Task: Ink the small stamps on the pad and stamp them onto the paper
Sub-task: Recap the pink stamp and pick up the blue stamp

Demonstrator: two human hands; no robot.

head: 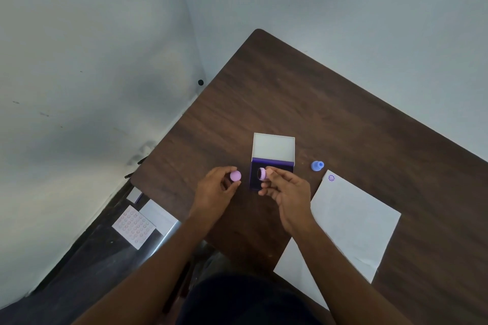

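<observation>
The pink stamp [262, 174] sat pinched in the fingertips of the right hand [286, 192], tipped on its side with its dark face turned toward nine o'clock, hanging just over the purple ink pad [272, 166]; whether it touched the pad could not be told. Its pink cap [235, 175], by the look of it, was held between thumb and fingers of the left hand [216, 191], just at nine o'clock of the stamp, the two pieces apart. Behind, at twelve o'clock, the pad's white lid [273, 145] stood open. Out at three o'clock a blue stamp [317, 166] rested alone on the table [290, 92], touched by neither hand. Farther toward four o'clock lay the white paper [351, 221], and there it was: a single purple mark [331, 178] near its far corner, the rest of the sheet bare. So one print looked done, probably the blue one's, and the pink one appeared uncapped and about to be inked, with its press onto the paper yet to come. A dotted sheet [133, 227] lay off the table at eight o'clock.
</observation>
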